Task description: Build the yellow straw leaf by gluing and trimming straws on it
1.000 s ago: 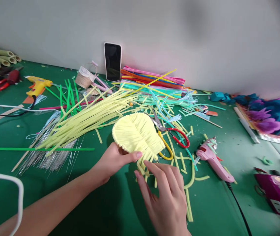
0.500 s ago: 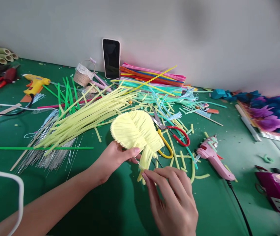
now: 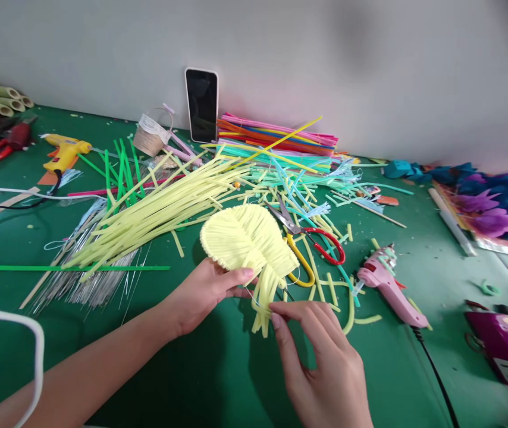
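Note:
A pale yellow leaf shape [image 3: 247,235] made of fuzzy pipe cleaners is held up over the table, with a bunch of strip ends [image 3: 265,297] hanging below it. My left hand [image 3: 212,288] grips its lower left edge, thumb on the front and the other fingers mostly behind. Close to the strip ends, my right hand [image 3: 320,351] is closed in a thumb-and-forefinger pinch. A thin wire [image 3: 252,297] curves from the left hand across the strips towards that pinch; its end is hidden. Scissors [image 3: 296,229] with red and yellow handles lie just behind the leaf shape.
Loose yellow pipe cleaners [image 3: 160,208] and silver wires [image 3: 88,279] cover the left middle of the green table. A pink glue gun [image 3: 390,288] lies right, a yellow one [image 3: 64,154] left. A phone [image 3: 202,106] leans against the wall. A white cable [image 3: 35,339] loops at lower left.
My right fingertips have shifted slightly right along the strip ends, and the hand has turned a little. The strip ends have moved slightly; the left hand stays almost still.

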`<action>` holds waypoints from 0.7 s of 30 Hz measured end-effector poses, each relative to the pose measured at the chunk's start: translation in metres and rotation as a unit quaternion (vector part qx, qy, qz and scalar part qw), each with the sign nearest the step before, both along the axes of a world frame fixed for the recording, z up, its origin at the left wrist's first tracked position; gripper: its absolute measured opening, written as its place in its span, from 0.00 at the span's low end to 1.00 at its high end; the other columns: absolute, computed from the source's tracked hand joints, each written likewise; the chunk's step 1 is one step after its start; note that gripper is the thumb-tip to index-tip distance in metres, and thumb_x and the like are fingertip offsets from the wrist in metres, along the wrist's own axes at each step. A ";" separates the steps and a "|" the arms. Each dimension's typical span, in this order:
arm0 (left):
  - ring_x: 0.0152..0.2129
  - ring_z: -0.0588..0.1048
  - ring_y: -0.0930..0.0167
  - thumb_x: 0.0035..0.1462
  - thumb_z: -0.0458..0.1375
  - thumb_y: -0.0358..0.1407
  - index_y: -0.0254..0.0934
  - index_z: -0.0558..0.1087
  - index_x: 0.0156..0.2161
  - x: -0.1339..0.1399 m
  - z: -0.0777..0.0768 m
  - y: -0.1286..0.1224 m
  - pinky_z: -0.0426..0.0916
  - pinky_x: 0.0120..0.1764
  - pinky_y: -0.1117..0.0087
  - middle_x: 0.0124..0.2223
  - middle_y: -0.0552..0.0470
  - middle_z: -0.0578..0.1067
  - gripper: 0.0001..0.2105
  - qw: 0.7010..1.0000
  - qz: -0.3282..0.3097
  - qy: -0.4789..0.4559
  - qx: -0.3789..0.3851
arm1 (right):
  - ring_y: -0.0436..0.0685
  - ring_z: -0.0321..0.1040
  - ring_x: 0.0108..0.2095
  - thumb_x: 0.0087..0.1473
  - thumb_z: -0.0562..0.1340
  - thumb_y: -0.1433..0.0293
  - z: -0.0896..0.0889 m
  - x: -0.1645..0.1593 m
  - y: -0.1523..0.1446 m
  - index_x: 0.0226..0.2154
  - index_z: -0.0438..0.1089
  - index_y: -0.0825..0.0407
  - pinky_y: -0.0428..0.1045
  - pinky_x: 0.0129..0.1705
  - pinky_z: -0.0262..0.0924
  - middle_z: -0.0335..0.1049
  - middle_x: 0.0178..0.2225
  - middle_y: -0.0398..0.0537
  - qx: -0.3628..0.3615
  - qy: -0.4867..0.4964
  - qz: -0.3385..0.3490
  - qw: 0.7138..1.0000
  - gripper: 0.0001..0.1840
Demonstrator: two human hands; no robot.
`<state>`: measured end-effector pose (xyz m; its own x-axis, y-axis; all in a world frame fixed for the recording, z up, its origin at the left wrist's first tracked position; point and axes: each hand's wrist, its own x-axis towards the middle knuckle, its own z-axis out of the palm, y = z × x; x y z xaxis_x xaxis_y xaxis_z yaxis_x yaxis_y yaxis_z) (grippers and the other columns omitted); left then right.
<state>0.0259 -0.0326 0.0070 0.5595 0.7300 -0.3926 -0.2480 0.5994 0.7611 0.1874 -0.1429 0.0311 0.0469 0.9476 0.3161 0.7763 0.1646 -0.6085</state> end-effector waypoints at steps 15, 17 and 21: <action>0.41 0.76 0.66 0.53 0.67 0.32 0.36 0.80 0.39 0.002 0.005 0.000 0.76 0.35 0.69 0.40 0.48 0.78 0.07 0.996 0.035 -0.016 -0.080 | 0.56 0.68 0.34 0.60 0.59 0.75 -0.003 -0.001 0.004 0.42 0.72 0.48 0.50 0.35 0.64 0.71 0.31 0.45 -0.031 -0.003 0.006 0.999 0.10; 0.40 0.76 0.66 0.53 0.67 0.34 0.37 0.79 0.41 0.002 0.005 0.000 0.76 0.36 0.69 0.41 0.48 0.78 0.09 0.998 0.027 -0.008 -0.062 | 0.56 0.68 0.34 0.59 0.62 0.74 -0.002 -0.002 0.006 0.41 0.72 0.48 0.50 0.35 0.65 0.71 0.31 0.45 -0.029 -0.007 0.009 1.000 0.08; 0.40 0.76 0.68 0.55 0.66 0.36 0.39 0.77 0.46 0.002 0.006 -0.002 0.74 0.36 0.72 0.45 0.48 0.79 0.12 0.999 0.010 0.030 -0.008 | 0.57 0.66 0.34 0.57 0.66 0.70 -0.002 -0.005 0.008 0.42 0.72 0.51 0.51 0.36 0.64 0.69 0.32 0.47 0.015 -0.042 0.002 0.999 0.09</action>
